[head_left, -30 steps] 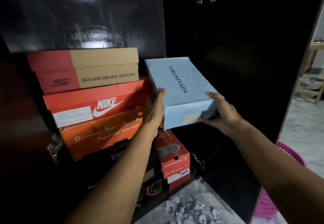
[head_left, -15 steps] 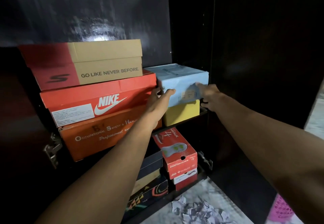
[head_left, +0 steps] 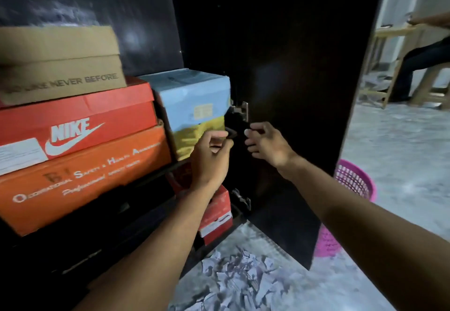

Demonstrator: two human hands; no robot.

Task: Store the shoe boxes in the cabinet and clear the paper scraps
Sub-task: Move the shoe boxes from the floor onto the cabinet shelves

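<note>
1. Sitting on the yellow box (head_left: 198, 138), the blue box (head_left: 192, 96) is resting on the cabinet (head_left: 292, 67) shelf, at 3 o'clock from the Nike box (head_left: 78, 121).
2. Both hands are hovering free: left hand (head_left: 209, 159) is curling loosely in front of the yellow box, right hand (head_left: 266, 144) is hanging relaxed at 3 o'clock from it; neither grip is holding anything.
3. Scraps (head_left: 243, 279) are lying on the floor at 6 o'clock, uncleared; the basket (head_left: 353, 189) is standing behind the door.
4. Risk, I judge: a brush from either hand could be nudging the blue box crooked or off, blocking the door.
</note>
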